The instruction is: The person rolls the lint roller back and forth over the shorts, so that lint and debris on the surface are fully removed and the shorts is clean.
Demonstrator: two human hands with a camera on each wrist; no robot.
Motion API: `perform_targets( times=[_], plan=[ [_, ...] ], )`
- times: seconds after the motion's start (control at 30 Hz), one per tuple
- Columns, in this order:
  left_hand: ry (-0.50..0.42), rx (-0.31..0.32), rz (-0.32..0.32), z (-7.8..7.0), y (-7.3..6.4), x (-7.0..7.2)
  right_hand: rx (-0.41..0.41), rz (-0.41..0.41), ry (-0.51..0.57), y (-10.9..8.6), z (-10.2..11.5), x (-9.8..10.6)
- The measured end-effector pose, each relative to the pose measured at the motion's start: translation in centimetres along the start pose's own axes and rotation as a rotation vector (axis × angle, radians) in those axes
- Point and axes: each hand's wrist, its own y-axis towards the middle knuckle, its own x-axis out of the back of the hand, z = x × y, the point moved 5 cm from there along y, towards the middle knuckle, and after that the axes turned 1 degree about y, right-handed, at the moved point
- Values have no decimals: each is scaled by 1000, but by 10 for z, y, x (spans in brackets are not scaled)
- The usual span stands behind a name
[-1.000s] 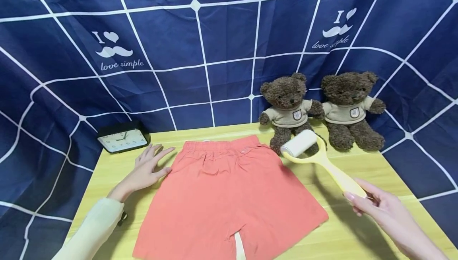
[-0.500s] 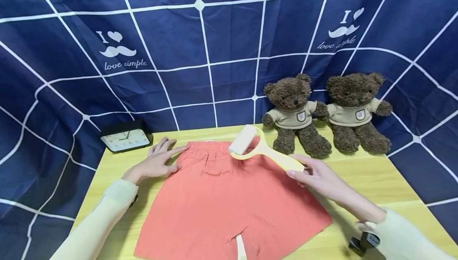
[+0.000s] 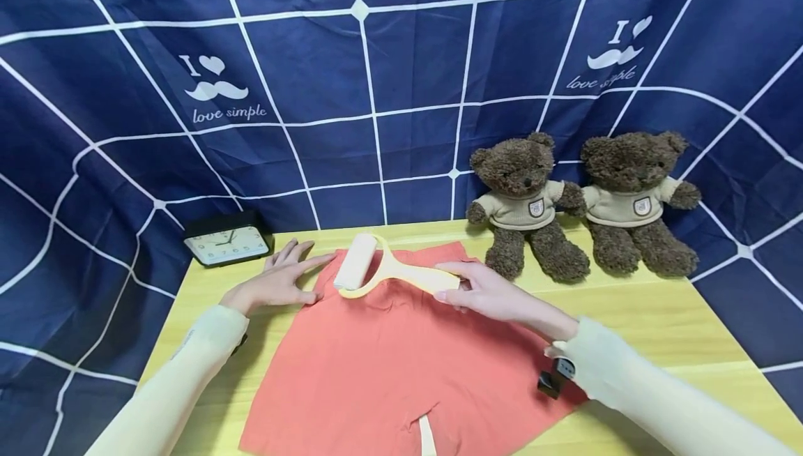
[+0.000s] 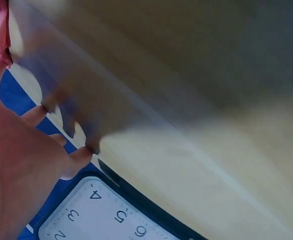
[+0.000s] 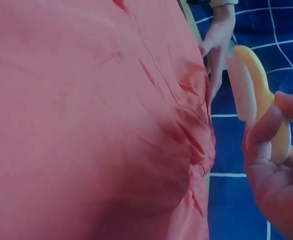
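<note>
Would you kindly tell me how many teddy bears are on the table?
2: one teddy bear sits at the back right of the table, and the second teddy bear sits just to its right, both in the head view.

Coral cloth (image 5: 96, 100) takes up most of what I can see past the right wrist, fairly smooth on the left and bunched into puckers along its right edge, with a soft shadow low down. The right hand (image 5: 281, 187) grips a yellow roller (image 5: 261, 80), its pale cylinder (image 5: 243, 90) towards the cloth and blue showing between. Farther up, the left hand (image 5: 217, 52), below a pale sleeve (image 5: 223, 2), is at the cloth's edge, against white-lined blue fabric (image 5: 229, 145).
</note>
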Motion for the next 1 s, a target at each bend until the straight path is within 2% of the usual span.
perform_targets(
  times=[0.13, 0.4, 0.67, 0.83, 1.0],
  plan=[
    [-43, -43, -3, 2, 5, 1, 23, 59, -41, 18, 3, -6],
    [-50, -3, 46, 15, 13, -1, 22, 156, -17, 43, 0, -12],
    [-104, 22, 91, 15, 12, -1, -45, 172, 23, 64, -9, -17],
    [-107, -4, 91, 17, 10, -1, -69, 196, 30, 71, -15, -23],
    [-106, -22, 93, 13, 10, 7, -93, 204, 46, 77, -18, -26]
  ],
)
